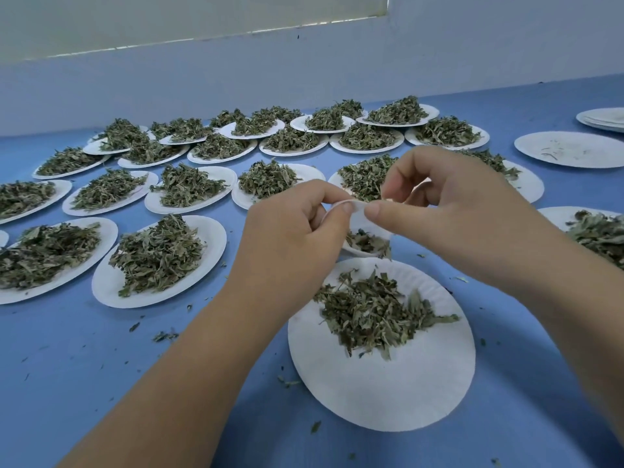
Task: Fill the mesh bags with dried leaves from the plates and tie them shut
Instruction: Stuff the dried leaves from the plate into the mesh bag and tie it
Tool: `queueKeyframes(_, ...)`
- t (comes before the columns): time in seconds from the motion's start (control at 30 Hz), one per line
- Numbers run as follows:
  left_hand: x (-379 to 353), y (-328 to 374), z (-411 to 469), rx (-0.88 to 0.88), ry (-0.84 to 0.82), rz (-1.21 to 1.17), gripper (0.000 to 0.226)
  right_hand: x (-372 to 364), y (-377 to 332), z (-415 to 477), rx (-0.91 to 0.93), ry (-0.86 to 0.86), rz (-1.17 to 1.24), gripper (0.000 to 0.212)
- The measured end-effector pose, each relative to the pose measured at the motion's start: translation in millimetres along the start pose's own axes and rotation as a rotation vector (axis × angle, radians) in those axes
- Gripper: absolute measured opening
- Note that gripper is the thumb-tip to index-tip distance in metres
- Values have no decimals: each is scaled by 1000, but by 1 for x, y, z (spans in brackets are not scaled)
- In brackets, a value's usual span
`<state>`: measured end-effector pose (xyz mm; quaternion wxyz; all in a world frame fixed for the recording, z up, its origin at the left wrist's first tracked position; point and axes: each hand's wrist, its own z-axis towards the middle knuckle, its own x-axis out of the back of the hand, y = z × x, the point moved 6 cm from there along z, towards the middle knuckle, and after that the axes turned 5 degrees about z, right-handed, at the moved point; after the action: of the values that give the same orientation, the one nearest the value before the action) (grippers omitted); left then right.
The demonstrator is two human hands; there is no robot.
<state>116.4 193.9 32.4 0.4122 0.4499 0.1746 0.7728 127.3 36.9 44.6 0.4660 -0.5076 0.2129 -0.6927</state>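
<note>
A: How far is the work now?

B: Rather near the beginning, I think. In the centre of the frame the left hand (297,238) and the right hand (449,211) each pinch the rim of a small white mesh bag (371,228) between thumb and forefinger. The bag hangs over the far edge of the nearest plate (381,393), at lower centre.

A: Is the bag full?

B: No. Only a few dried leaves (366,243) lie in its bottom, and a loose heap (371,312) is on that plate. The bag is not tied.

A: And the rest?

B: Many heaped plates (104,288) fill the left and the upper middle, untouched as I judge. At upper right one emptied plate (570,150) and a stack of empty plates (604,118) suggest that some portions are done. I see no finished bag.
</note>
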Motion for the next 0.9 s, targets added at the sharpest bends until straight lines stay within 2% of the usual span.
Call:
queueKeyframes(0.23,-6,5,-2,-9,-17,-9,12,-20,5,0,-47,5,-181,28)
queueKeyframes(0.43,3,-1,0,44,29,-25,13,1,-2,-2,-18,41,-39,37)
queueKeyframes(0.5,7,-6,1,84,55,-43,14,3,-9,-6,30,-23,-56,42)
queueKeyframes(0.63,8,-9,2,130,72,-81,14,-12,-12,-11,49,-207,-245,48)
queueKeyframes(0.7,8,-9,2,128,74,-83,14,-16,-11,-11,68,-218,-301,38)
queueKeyframes(0.8,7,-8,1,102,76,-69,14,-12,-12,-8,97,-192,-252,15)
queueKeyframes(0.9,4,-4,0,71,72,-35,13,-2,-14,-7,131,-145,-168,8)
